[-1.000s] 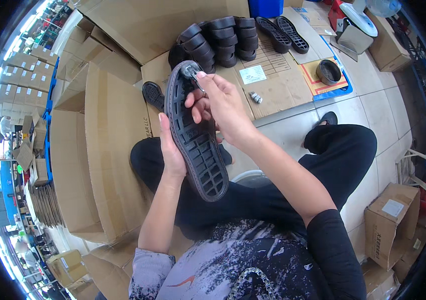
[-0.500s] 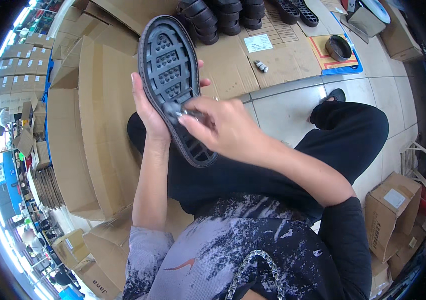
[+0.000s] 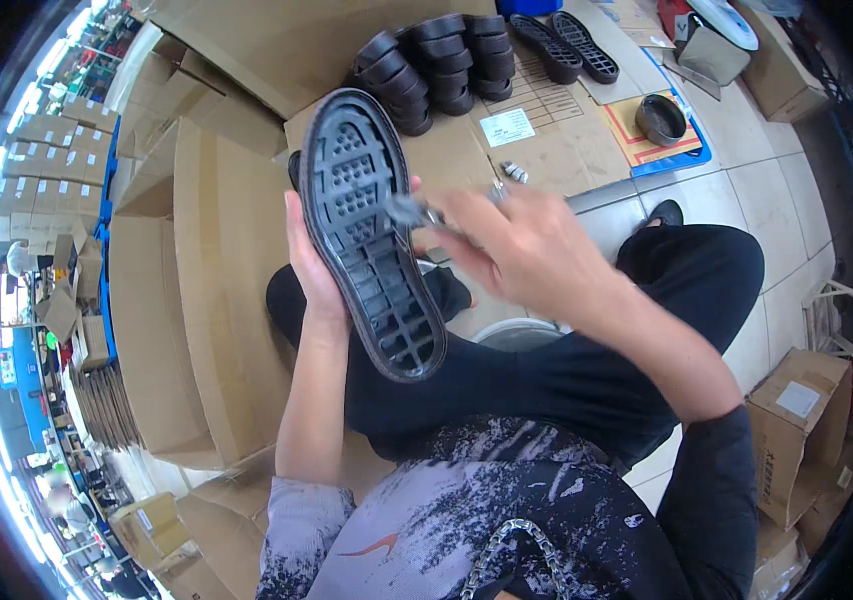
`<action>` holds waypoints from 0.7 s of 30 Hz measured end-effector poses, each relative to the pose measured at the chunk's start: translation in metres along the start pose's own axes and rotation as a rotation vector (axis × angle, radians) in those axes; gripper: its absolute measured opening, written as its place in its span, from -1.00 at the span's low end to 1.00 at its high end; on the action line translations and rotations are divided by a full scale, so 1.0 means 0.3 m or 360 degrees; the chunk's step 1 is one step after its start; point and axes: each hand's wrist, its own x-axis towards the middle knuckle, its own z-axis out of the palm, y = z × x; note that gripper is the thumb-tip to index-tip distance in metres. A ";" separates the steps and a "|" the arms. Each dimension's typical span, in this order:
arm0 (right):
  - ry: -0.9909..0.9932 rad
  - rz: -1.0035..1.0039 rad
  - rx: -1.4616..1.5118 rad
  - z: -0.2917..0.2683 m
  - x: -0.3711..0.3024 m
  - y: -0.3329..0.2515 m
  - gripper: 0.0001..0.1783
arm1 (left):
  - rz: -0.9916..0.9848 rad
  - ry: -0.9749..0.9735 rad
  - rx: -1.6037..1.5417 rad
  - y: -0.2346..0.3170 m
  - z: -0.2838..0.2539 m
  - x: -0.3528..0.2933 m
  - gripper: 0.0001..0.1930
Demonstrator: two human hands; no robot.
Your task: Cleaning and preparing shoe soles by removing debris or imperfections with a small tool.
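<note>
My left hand [image 3: 314, 265] grips a dark shoe sole [image 3: 351, 205] from behind, fingertips showing past its right edge. The sole stands nearly upright, with its hollow, ribbed side toward me. My right hand [image 3: 536, 245] is closed on a small brush-like tool whose grey, motion-blurred tip [image 3: 406, 210] is at the right edge of the sole, about mid-length. I cannot tell whether the tip touches the sole. Much of the tool is hidden by my fingers.
Ahead on flat cardboard [image 3: 576, 150] are stacks of dark brown soles [image 3: 436, 55], two loose soles [image 3: 566, 50], a small grey-white object [image 3: 514, 172] and a white label [image 3: 506, 127]. A round dark bowl [image 3: 661, 120] stands far right. Cardboard boxes flank me at left [image 3: 216, 300] and right [image 3: 796, 410].
The sole sits lower in view, and the surroundings have shifted too. My right hand has moved right across the sole, taking the tool from its narrow middle to its right edge.
</note>
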 end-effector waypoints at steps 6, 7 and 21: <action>0.0341 -0.0843 -0.0705 0.008 0.170 0.101 -0.72 | -0.0243 -0.0142 0.0112 -0.008 -0.002 -0.055 -0.15; 0.0341 -0.0845 -0.0713 0.004 0.180 0.114 -0.72 | -0.0267 -0.0199 0.0103 -0.012 -0.002 -0.056 -0.14; 0.0174 -0.0698 -0.0915 0.017 0.077 0.119 -0.73 | -0.0102 -0.0168 0.0389 0.001 -0.012 -0.092 -0.13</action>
